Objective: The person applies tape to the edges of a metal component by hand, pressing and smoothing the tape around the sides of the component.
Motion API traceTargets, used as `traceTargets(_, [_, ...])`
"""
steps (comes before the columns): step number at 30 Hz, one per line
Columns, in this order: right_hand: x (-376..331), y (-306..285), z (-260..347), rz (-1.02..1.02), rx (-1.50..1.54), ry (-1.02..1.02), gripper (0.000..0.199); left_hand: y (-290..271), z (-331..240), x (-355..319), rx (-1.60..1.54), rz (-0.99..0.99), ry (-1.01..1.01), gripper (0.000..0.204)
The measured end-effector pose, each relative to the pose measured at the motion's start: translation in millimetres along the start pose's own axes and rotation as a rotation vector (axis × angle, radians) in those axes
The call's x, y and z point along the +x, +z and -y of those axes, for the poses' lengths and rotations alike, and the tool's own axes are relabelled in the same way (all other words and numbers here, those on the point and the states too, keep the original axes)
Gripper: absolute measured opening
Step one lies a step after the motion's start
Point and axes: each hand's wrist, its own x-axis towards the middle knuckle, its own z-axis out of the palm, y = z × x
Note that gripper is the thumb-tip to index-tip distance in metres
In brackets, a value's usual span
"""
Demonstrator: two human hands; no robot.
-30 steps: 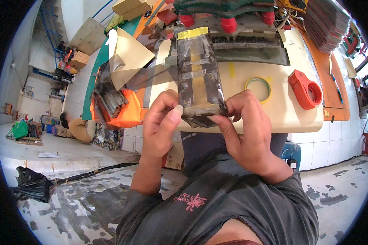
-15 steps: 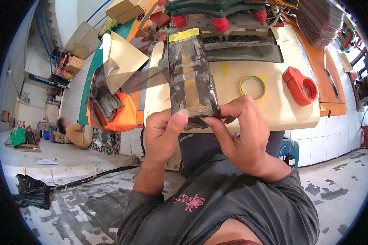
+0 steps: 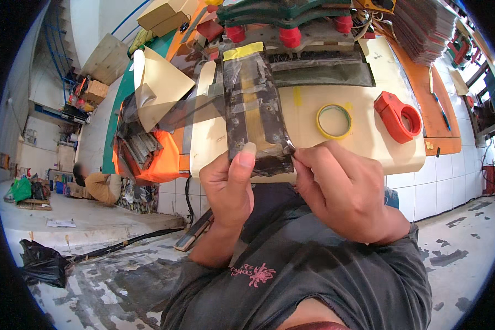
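A long, flat, dark block [image 3: 251, 104] lies lengthwise before me, covered in dark see-through plastic film, with a strip of yellow tape [image 3: 243, 51] across its far end. My left hand [image 3: 229, 184] grips its near left corner, thumb flat on top and fingers beneath. At the near right corner, my right hand [image 3: 346, 184] is closed in a pinch on the edge of the film, where a bright glint shows. Its fingertips are partly hidden. To the right lie a roll of yellow tape [image 3: 318, 122] and a red tape dispenser [image 3: 386, 116].
Cream sheeting [image 3: 363, 157] covers the worktable. Behind the block stands a green machine frame [image 3: 286, 15] with red feet [image 3: 290, 37]. An orange bag [image 3: 159, 165] with dark strips sits left; a blue pen [image 3: 442, 110] lies right. Another person [image 3: 102, 188] crouches far left.
My right hand has drawn slightly down and right from the block's near end to its right corner. My left thumb has slid farther onto the top. The view has shifted a little.
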Motion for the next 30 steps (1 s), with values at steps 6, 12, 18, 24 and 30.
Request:
traceTargets(6, [4, 6, -5, 0.081, 0.129, 0.105, 0.015, 20, -5, 1, -0.02, -0.122, 0.023, 0.018])
traceTargets(12, [-3, 10, -21, 0.129, 0.821, 0.503, 0.009, 16, -5, 1, -0.017, -0.038, 0.041, 0.018])
traceTargets(18, [15, 3, -40, 0.389, 1.29, 0.776, 0.026, 19, -10, 0, 0.006, -0.06, 0.007, 0.02])
traceTargets(24, [26, 7, -51, 0.606, 1.284, 0.616, 0.031, 9, -6, 0, 0.078, 0.014, 0.043, 0.024])
traceTargets(30, [25, 7, -44, 0.492, 1.133, 0.476, 0.041, 9, -2, -5, 0.08, 0.007, 0.079, 0.027])
